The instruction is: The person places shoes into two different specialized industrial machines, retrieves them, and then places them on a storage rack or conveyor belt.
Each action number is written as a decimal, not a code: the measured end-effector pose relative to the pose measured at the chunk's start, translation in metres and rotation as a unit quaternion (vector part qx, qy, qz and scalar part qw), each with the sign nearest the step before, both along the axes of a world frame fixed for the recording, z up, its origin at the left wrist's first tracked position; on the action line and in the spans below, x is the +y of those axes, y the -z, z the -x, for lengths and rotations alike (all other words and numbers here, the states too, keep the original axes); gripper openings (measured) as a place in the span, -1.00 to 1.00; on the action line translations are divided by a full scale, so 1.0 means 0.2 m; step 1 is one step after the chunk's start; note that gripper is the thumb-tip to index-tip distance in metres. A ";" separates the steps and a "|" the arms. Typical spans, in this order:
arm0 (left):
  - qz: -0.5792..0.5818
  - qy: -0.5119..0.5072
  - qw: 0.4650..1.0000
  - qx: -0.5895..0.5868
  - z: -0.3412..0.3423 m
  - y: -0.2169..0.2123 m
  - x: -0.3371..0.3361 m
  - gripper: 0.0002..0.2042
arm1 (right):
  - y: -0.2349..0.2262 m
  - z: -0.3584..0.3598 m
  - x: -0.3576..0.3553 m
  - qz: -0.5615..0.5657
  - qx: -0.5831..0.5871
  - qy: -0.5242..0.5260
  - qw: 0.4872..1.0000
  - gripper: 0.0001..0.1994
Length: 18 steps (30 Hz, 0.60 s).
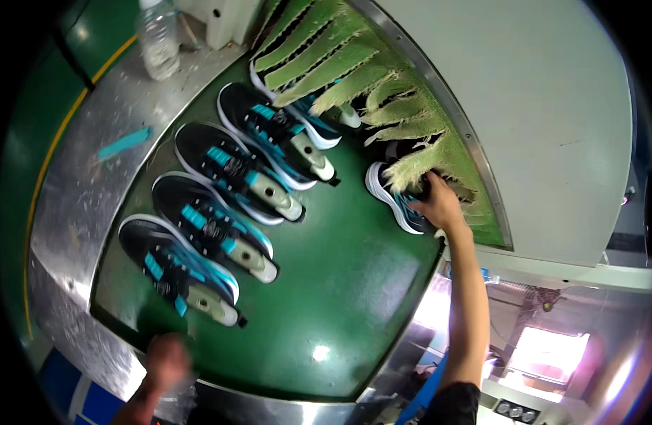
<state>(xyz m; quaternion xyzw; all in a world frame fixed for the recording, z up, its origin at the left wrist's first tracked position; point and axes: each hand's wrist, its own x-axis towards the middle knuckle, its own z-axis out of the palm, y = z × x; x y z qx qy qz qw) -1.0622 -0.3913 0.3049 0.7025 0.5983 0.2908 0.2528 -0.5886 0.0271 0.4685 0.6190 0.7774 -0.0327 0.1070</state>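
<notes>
At the right, my right hand (443, 207) reaches to a black sneaker (393, 198) with teal trim and a white sole. The thumb is on its side and the fingers curl over its upper, gripping it. A frayed green strip partly covers that shoe. My left hand (168, 361) is at the lower left, smeared by motion, by the near edge of the green surface. Closest to it is a black and teal sneaker (173, 265) with a pale shoe last (211, 306) in it. Several like sneakers, such as this one (227, 166), stand in a slanted row beyond it.
Green belt-like surface (333, 283) lies between the row and the right shoe. A curtain of frayed green strips (319, 60) hangs from a pale machine housing (546, 127). On the metal side ledge (92, 191) are a teal strip (125, 143) and a clear plastic bottle (158, 42).
</notes>
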 end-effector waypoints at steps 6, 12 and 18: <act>0.015 -0.054 0.998 -0.001 0.03 -0.09 -0.12 -0.82 | 0.25 0.34 -0.19 -0.097 -0.051 -0.068 0.992 -0.49; 0.037 -0.012 0.999 0.015 -0.01 -0.02 -0.06 -0.84 | -0.04 0.50 -1.88 0.022 0.305 0.368 0.878 -0.34; 0.749 0.247 0.512 -0.341 -0.53 -0.61 0.05 -0.10 | -0.68 0.63 -2.94 0.015 0.409 0.329 0.851 -0.37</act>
